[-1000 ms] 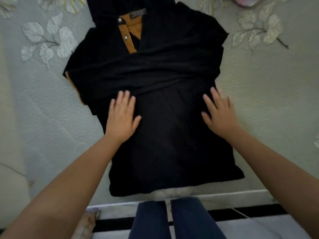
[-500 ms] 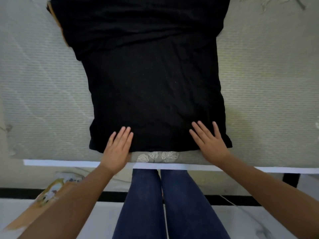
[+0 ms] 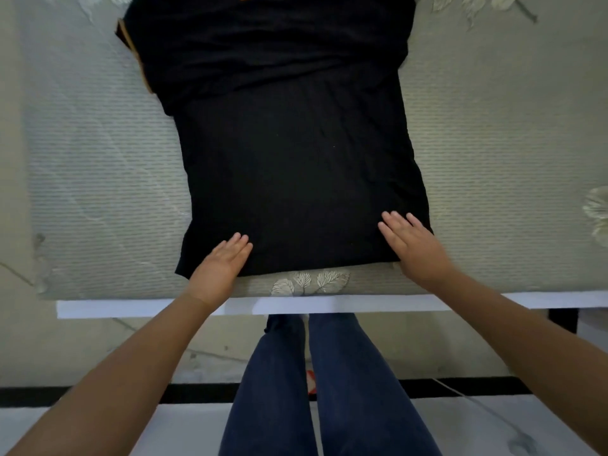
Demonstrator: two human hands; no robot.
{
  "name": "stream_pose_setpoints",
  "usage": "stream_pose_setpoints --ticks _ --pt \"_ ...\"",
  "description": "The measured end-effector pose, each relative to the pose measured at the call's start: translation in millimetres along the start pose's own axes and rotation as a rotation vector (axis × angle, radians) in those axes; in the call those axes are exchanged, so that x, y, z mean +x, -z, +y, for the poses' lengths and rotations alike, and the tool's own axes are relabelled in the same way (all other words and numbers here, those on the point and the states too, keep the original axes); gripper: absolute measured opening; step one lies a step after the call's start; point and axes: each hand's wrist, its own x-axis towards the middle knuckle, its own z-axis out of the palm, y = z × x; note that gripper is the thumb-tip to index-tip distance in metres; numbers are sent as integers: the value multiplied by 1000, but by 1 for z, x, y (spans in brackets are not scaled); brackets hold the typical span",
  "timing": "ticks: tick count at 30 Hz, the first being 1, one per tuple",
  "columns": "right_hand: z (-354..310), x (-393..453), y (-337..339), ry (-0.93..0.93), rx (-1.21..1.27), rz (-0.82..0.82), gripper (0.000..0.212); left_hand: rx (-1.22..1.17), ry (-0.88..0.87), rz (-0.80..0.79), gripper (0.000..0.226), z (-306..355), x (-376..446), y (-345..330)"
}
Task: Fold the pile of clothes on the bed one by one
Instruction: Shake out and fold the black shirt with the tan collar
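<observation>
A black shirt [image 3: 296,166] lies flat on a pale grey bed [image 3: 98,176], seen from above by a camera on the person's head. The shirt's sleeves are already folded in across the chest, so it forms a long dark panel running away from the viewer. A strip of tan trim [image 3: 130,44] shows along its far left edge. The collar end is cut off by the top of the view, so the neckline probably cannot be judged.

Both hands rest palm down on the hem nearest the viewer. The left hand [image 3: 220,266] lies at the lower left corner, its fingers [image 3: 238,246] straight and close together, gripping nothing. The right hand [image 3: 416,248] lies at the lower right corner, its fingers [image 3: 394,225] slightly spread, also flat and gripping nothing. The person's legs in blue jeans [image 3: 329,390] stand against the bed edge [image 3: 131,307].

The likely next step is to pinch the hem and carry it up over the chest. The risks: the hem sits close to the bed edge, so a careless pull could drag the shirt off. Uneven lifting by the two hands would skew the fold, and the folded sleeves could slip loose.
</observation>
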Motion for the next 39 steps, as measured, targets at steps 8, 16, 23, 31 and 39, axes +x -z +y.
stream_pose_setpoints --ticks 8,16,23,31,39 --pt "-66 -38 6 -108 116 -520 39 -127 25 -489 60 -1 -58 4" --pt "-58 -29 51 -231 108 -211 56 -102 170 -72 61 -19 -68 45" --pt "1 61 128 -261 31 405 44 -64 441 342 27 -47 6 141" --pt "73 178 171 -317 -55 222 18 -38 619 415 21 -96 87 217" --pt "121 273 192 -429 -74 306 43 27 706 560 29 -136 165 259"
